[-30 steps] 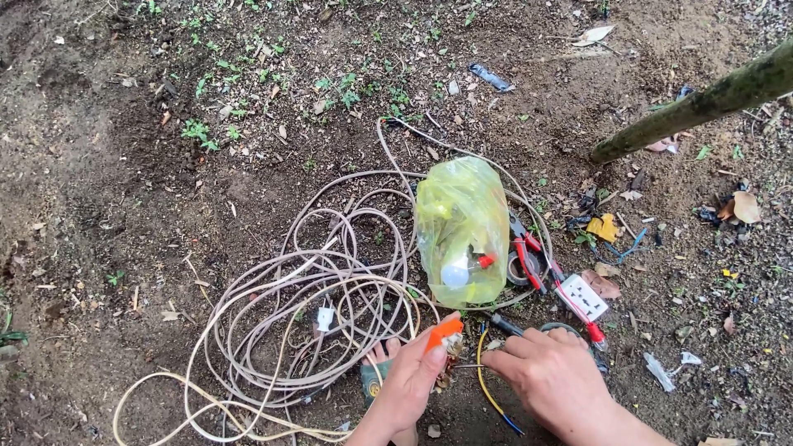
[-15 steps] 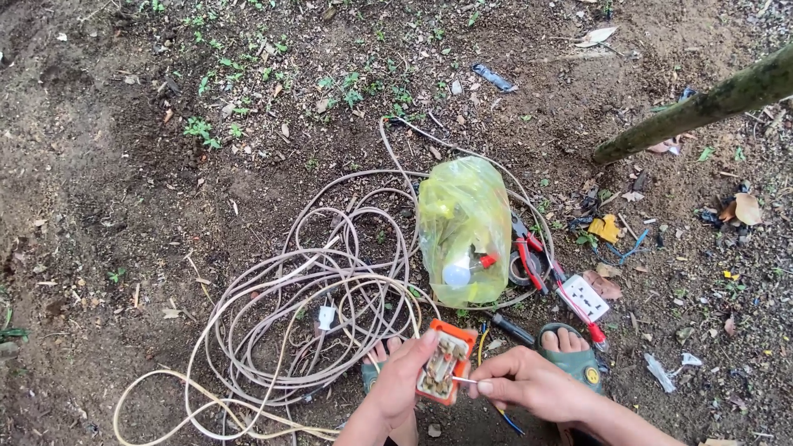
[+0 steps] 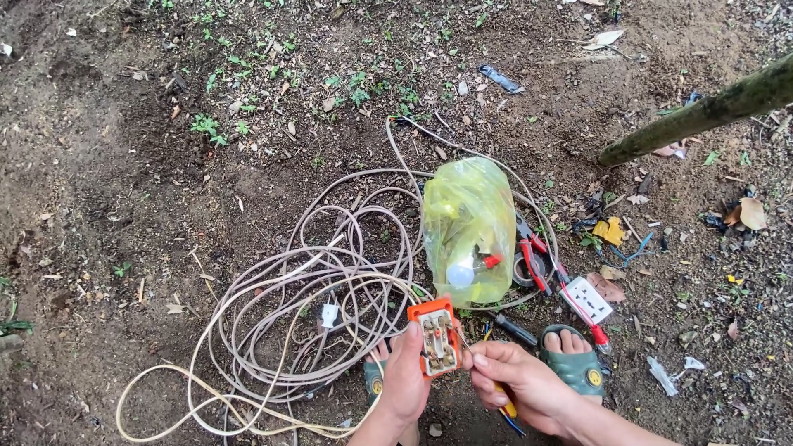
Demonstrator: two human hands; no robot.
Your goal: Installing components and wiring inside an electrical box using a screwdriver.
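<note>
My left hand [image 3: 404,381] holds a small orange electrical switch block [image 3: 435,334] with its back open, showing metal contacts. My right hand [image 3: 519,381] is pinched at the block's right edge, touching a thin wire there, and also grips a yellow-handled tool [image 3: 505,408] under the palm. A tangled coil of pale cable [image 3: 314,306] lies on the dirt to the left, with a white plug [image 3: 329,315] in its middle. My feet in green sandals [image 3: 575,363] rest on the ground beneath my hands.
A yellow-green plastic bag [image 3: 469,227] with a bulb inside lies just beyond the block. Red-handled pliers [image 3: 535,256], black tape and a white socket plate [image 3: 587,299] sit to its right. A slanted tree trunk [image 3: 702,111] crosses the upper right. Dirt, weeds and litter surround.
My left hand lifted the orange block and turned its open back toward me. My right hand moved in from the right to pinch at its edge.
</note>
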